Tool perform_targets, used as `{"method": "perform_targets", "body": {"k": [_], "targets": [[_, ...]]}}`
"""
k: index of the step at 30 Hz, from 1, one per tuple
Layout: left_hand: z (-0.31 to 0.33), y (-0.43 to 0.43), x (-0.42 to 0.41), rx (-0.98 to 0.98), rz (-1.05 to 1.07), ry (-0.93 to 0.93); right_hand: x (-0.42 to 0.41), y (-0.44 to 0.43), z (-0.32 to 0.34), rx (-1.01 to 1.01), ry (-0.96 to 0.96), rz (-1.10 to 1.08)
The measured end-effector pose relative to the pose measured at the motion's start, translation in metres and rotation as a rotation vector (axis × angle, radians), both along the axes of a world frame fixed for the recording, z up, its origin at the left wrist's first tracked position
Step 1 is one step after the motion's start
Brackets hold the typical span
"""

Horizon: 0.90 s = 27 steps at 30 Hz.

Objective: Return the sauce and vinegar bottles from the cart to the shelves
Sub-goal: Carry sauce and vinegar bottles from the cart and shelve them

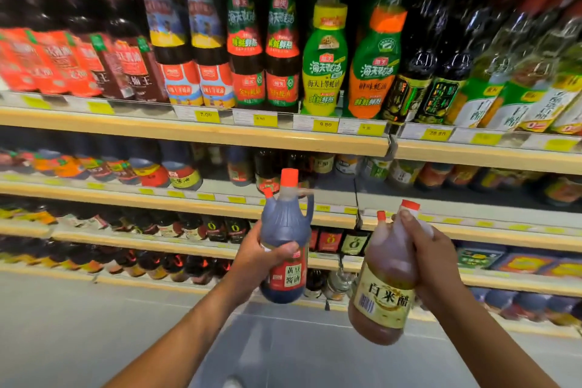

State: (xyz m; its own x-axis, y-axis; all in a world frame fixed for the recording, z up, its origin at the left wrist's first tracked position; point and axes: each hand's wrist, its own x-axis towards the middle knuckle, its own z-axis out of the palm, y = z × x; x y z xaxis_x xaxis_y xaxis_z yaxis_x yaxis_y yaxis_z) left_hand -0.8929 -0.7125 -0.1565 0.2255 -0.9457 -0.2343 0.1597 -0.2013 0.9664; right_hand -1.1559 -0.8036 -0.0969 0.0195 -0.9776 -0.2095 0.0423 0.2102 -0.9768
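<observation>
Soy sauce jug (285, 239): dark, with a red cap and red label, held in my left hand out in front of the shelves
Left hand (252, 260): wrapped round the jug's belly from its left side; my thumb lies across the front at the label's top edge, and the fingers curl behind it out of sight
Soy jug's axis: close to upright, cap above my hand and base below it, the top leaning a touch to the right; its loop handle points away from my palm, toward my right hand
Vinegar jug (385, 290): amber liquid, cream label facing me, orange-red cap; it is gripped in my right hand, just right of the soy jug and not touching it
Right hand (433, 257): clamped on the jug's upper part from its right side, thumb pressed over the shoulder just below the cap; the body hangs below and left of my knuckles
Vinegar jug's axis: tilted, cap up and to the right by my thumb, base down and to the left, lower than my wrist
Shelves (195, 135): beyond both hands, rows of bottles with yellow price tags (325, 125) along the edges
</observation>
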Motion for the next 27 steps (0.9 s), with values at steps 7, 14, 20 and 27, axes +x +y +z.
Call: {"method": "perform_targets", "body": {"k": [7,14,20,27], "targets": [[-0.003,0.004,0.084,-0.07,0.169,-0.35,0.03,0.001,-0.015,-0.011,0.002,0.078],[-0.017,-0.021,0.185,-0.127,0.241,-0.606,0.071,0.002,-0.038,-0.09,-0.027,0.091],[-0.026,-0.061,0.243,-0.15,0.192,-0.718,0.106,0.001,-0.055,-0.135,-0.018,0.108],[-0.052,-0.097,0.279,-0.064,0.153,-0.823,0.129,0.001,-0.078,-0.162,0.038,0.086]]}}
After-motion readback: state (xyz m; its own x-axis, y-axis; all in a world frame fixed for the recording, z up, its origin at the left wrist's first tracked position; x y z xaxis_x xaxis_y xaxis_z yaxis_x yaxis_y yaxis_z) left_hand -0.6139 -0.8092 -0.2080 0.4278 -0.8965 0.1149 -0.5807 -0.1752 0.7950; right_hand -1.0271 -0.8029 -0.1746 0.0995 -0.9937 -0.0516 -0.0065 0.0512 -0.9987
